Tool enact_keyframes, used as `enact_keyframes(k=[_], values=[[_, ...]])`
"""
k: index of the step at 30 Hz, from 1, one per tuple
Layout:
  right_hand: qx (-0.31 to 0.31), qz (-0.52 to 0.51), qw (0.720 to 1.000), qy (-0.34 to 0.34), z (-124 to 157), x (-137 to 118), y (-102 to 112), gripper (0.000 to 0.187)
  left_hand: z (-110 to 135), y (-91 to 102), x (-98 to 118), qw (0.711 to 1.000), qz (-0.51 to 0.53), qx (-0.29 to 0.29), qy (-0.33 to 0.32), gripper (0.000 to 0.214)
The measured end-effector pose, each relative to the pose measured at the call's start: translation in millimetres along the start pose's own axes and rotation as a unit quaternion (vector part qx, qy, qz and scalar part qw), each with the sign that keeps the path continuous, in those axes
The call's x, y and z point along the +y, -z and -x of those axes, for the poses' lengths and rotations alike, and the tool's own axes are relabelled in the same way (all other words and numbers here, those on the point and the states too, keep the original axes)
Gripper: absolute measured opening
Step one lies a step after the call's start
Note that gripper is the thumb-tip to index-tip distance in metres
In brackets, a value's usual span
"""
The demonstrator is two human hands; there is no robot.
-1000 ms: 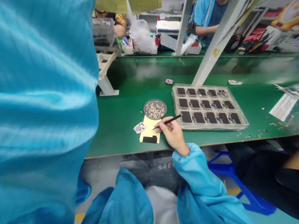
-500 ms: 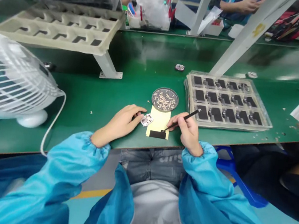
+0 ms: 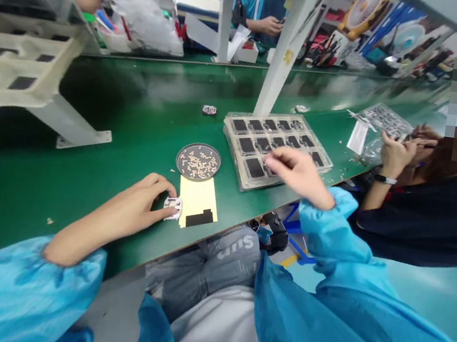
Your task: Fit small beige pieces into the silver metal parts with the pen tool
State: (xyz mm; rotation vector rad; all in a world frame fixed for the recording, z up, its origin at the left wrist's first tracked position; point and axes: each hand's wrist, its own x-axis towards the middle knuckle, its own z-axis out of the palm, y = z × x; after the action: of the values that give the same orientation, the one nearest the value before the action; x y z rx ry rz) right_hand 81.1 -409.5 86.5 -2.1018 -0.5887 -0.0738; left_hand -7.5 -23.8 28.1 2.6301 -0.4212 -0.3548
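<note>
My left hand (image 3: pixel 144 205) pinches a small white plastic casing (image 3: pixel 172 208) between thumb and fingers, low against the table. Just right of the casing lies a yellow paper pad (image 3: pixel 196 196) with black strips (image 3: pixel 199 219) stuck along its near edge. A round dark mesh dish (image 3: pixel 198 162) of small pale pieces touches the pad's far end. My right hand (image 3: pixel 298 172) is over the front row of a clear tray of dark parts (image 3: pixel 254 168), its thumb and forefinger closed together. Anything between those fingertips is blurred and hidden.
A white post (image 3: pixel 283 60) rises behind the tray. At left stands a moulded holder on a metal leg (image 3: pixel 73 120). A small device part (image 3: pixel 209 110) lies behind the dish. A co-worker's hands (image 3: pixel 399 151) work at right beside plastic bags (image 3: pixel 372 152).
My right hand has left the black strips and moved right, over the tray. The black tweezers-like tool it held is no longer visible. The head view has turned right; my left hand keeps the casing.
</note>
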Motion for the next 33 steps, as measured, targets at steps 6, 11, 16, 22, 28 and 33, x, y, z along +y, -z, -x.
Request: enact_keyframes(k=[6, 11, 16, 22, 28, 33], values=[[0.128, 0.341, 0.906, -0.217, -98, 87, 85, 0.024, 10, -4.9, 9, 0.999, 0.014, 0.029, -0.015, 0.038], [0.093, 0.404, 0.857, -0.306, -137, 110, 99, 0.049, 18, -7.1, 13, 0.998, 0.039, 0.029, 0.036, 0.032], [0.068, 0.422, 0.85, -0.307, -143, 111, 99, 0.056, 27, -4.5, 15, 0.989, 0.111, 0.036, 0.095, 0.044], [0.024, 0.395, 0.877, -0.274, -150, 124, 109, 0.036, -4, 30.4, 32, 0.933, 0.35, 0.026, 0.078, 0.043], [0.061, 0.383, 0.889, -0.245, -142, 110, 114, 0.026, -43, 28.9, 42, 0.884, 0.456, 0.074, 0.079, 0.048], [0.137, 0.231, 0.96, -0.08, -105, 58, 71, 0.026, -43, 6.5, 29, 0.865, 0.482, 0.105, 0.089, 0.047]])
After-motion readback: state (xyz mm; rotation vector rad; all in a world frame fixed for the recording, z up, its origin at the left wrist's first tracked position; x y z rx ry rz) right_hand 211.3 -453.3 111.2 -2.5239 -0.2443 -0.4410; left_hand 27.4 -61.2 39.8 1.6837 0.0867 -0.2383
